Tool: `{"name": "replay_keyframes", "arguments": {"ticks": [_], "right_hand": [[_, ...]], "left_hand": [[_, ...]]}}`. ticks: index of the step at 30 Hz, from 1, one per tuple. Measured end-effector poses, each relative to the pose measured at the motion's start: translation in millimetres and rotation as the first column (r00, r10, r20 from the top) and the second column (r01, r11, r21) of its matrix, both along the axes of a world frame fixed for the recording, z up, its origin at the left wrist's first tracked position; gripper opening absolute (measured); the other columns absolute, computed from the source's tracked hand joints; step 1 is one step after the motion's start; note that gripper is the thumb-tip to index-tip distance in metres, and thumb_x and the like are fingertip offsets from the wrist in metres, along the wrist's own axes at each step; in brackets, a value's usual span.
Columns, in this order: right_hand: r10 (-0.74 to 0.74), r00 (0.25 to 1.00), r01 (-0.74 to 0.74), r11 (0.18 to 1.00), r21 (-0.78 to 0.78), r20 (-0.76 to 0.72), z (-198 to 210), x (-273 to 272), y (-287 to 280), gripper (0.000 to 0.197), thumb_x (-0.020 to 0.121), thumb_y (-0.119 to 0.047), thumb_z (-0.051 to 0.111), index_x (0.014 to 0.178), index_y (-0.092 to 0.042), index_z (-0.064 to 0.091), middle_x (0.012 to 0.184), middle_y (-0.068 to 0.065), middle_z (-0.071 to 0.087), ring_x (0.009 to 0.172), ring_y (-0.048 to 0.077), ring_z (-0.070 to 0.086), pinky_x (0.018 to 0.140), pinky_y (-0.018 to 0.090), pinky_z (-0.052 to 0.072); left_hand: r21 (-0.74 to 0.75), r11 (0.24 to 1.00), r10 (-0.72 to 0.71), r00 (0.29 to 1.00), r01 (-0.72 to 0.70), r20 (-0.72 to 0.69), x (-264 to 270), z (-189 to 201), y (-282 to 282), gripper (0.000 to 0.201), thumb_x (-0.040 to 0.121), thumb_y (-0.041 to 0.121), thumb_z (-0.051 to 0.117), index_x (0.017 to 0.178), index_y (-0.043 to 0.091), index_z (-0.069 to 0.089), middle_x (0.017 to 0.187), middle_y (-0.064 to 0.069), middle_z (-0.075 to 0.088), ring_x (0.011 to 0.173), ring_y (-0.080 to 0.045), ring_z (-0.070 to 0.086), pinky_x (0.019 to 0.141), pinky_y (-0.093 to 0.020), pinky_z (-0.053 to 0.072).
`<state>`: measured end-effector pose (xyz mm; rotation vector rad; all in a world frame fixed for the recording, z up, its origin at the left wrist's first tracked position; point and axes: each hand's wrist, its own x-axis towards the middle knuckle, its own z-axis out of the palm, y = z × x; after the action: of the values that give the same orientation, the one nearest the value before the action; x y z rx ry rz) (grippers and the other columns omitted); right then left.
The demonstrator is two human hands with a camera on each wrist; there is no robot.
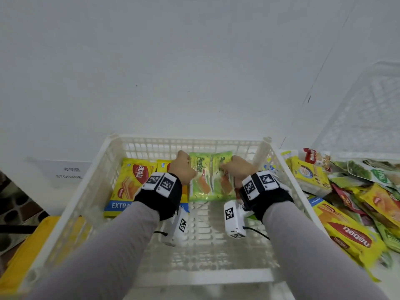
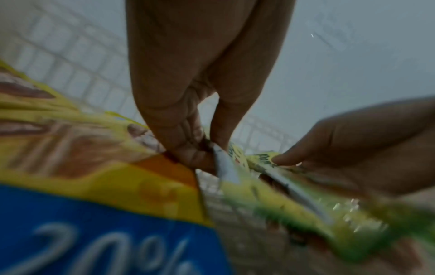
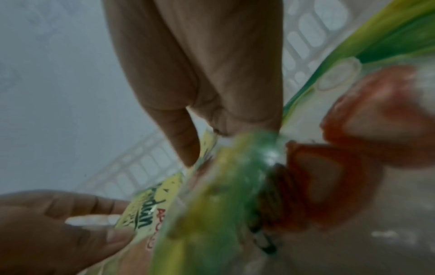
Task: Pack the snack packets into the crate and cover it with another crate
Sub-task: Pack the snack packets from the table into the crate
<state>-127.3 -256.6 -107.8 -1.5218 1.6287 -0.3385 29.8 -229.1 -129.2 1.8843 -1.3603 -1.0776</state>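
Green packets [image 1: 211, 176], both hands gripping, in crate [image 1: 91, 182]

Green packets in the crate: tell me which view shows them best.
The head view: both green packets lie whole, side by side, each hand at an outer edge. The left wrist view shows a blurred green edge; the right wrist view a blurred close-up.

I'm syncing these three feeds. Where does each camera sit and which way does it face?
Head: worn on the head, looks down into the white crate; both forearms show.
Left wrist: looks along the left hand at the green packets.
Right wrist: looks along the right hand at the same packets.
Shared: both wrist views show the opposite hand too.
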Motion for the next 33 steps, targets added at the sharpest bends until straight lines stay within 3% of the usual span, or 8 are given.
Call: {"name": "replay_keyframes", "arguments": {"ticks": [3, 6, 10, 13, 16, 21, 26, 33], "right_hand": [[0.136, 0.981, -0.124, 0.988, 0.090, -0.136, -11, 6, 2, 0.014, 0.084, 0.001, 0.057, 0.071, -0.004, 0.054, 0.082, 0.009, 0.052, 0.068, 0.018, 0.050, 0.057, 0.024, 0.040], [0.036, 0.996, -0.034, 0.999, 0.038, -0.076, -20, 2, 3, 0.023, 0.086, 0.004, 0.052, 0.108, -0.002, 0.049, 0.095, 0.012, 0.051, 0.084, 0.023, 0.051, 0.054, 0.025, 0.037], [-0.044, 0.999, 0.044, 0.999, 0.009, -0.028, -24, 1, -1, 0.012, 0.083, 0.008, 0.047, 0.081, -0.004, 0.046, 0.073, 0.008, 0.048, 0.065, 0.020, 0.047, 0.048, 0.024, 0.033], [-0.035, 0.999, 0.035, 0.999, 0.015, 0.018, -25, 5, -3, 0.013, 0.079, 0.007, 0.050, 0.091, 0.002, 0.052, 0.083, 0.015, 0.056, 0.075, 0.026, 0.054, 0.061, 0.029, 0.043], [-0.031, 0.997, 0.027, 0.999, 0.044, 0.073, -27, 10, -1, 0.028, 0.079, 0.010, 0.052, 0.107, 0.014, 0.056, 0.094, 0.026, 0.062, 0.085, 0.036, 0.062, 0.073, 0.042, 0.050], [-0.054, 0.995, 0.044, 0.992, -0.115, -0.087, -33, 14, 1, 0.027, 0.084, 0.004, 0.051, 0.111, 0.000, 0.052, 0.106, 0.016, 0.059, 0.099, 0.030, 0.058, 0.072, 0.032, 0.046], [-0.119, 0.989, 0.123, 0.992, -0.037, 0.087, -30, 13, -5, 0.024, 0.080, 0.013, 0.045, 0.101, 0.013, 0.055, 0.113, 0.034, 0.059, 0.104, 0.043, 0.060, 0.088, 0.053, 0.049], [-0.060, 0.997, 0.063, 0.993, -0.099, 0.043, -38, 23, 3, 0.028, 0.084, 0.001, 0.056, 0.109, -0.002, 0.046, 0.106, 0.022, 0.059, 0.099, 0.035, 0.061, 0.075, 0.039, 0.051]], "left_hand": [[-0.093, 0.986, -0.106, 0.955, 0.136, 0.277, -4, -6, 3, 0.050, 0.086, -0.001, 0.057, 0.126, 0.005, 0.028, 0.070, -0.003, 0.045, 0.070, -0.025, 0.052, 0.061, -0.034, 0.043], [-0.078, 0.933, -0.258, 0.802, 0.353, 0.539, -12, -7, 7, 0.040, 0.086, -0.005, 0.053, 0.123, 0.006, 0.042, 0.099, -0.012, 0.054, 0.089, -0.027, 0.056, 0.075, -0.034, 0.048], [0.058, 0.884, -0.334, 0.541, 0.463, 0.771, -22, -5, 14, 0.026, 0.082, 0.005, 0.064, 0.107, 0.002, 0.057, 0.129, -0.015, 0.036, 0.116, -0.029, 0.042, 0.095, -0.039, 0.045], [0.135, 0.842, -0.366, 0.369, 0.522, 0.854, -24, -3, 17, 0.031, 0.079, 0.024, 0.072, 0.098, 0.004, 0.060, 0.131, -0.016, 0.033, 0.122, -0.031, 0.034, 0.100, -0.039, 0.041], [0.205, 0.816, -0.407, 0.285, 0.540, 0.868, -21, -7, 17, 0.020, 0.086, 0.011, 0.060, 0.104, 0.002, 0.060, 0.135, -0.018, 0.035, 0.125, -0.034, 0.034, 0.103, -0.041, 0.037], [0.357, 0.752, -0.510, 0.145, 0.554, 0.848, -18, -16, 11, 0.056, 0.086, 0.016, 0.063, 0.136, 0.002, 0.040, 0.151, -0.020, 0.020, 0.141, -0.032, 0.019, 0.114, -0.049, 0.020], [0.392, 0.742, -0.571, 0.206, 0.545, 0.795, -14, -16, 8, 0.082, 0.089, 0.024, 0.061, 0.147, 0.000, 0.009, 0.157, -0.014, 0.011, 0.145, -0.026, 0.010, 0.117, -0.048, 0.007], [0.075, 0.849, -0.416, 0.574, 0.522, 0.705, -8, -4, 8, 0.080, 0.082, -0.005, 0.054, 0.147, -0.002, 0.007, 0.146, -0.019, 0.030, 0.135, -0.030, 0.031, 0.109, -0.034, 0.032]]}}
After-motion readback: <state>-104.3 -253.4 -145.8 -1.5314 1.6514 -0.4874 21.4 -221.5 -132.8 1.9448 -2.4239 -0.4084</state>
